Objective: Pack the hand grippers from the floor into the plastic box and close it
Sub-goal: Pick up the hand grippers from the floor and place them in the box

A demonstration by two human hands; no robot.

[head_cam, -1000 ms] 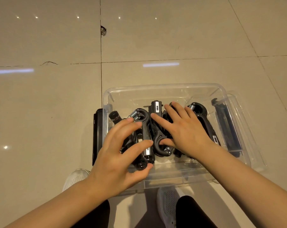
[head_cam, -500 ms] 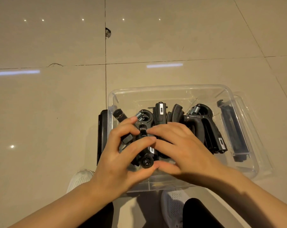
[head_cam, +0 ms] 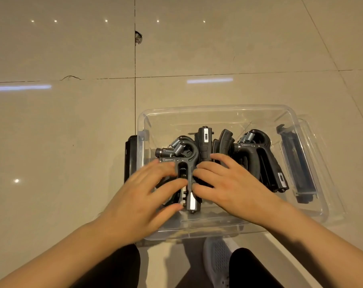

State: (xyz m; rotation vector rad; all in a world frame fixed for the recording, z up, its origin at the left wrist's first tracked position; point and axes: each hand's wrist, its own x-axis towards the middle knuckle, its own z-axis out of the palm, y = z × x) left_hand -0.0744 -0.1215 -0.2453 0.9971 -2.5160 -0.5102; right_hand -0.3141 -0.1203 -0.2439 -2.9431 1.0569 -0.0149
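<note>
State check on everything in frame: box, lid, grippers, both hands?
plastic box: open, no lid on
lid: under and beside the box, off
hand grippers: inside the box, jumbled
left hand: fingers on a gripper
right hand: fingers on the grippers

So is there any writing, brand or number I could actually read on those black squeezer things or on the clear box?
None can be read.
Hand gripper on the right: a row of tiny pale marks by the spring, too small to read.
Hand gripper between the two hands: a similar row, blurred.
Upright gripper at the back: a small pale window, illegible.
Plastic box: no text visible.
</note>
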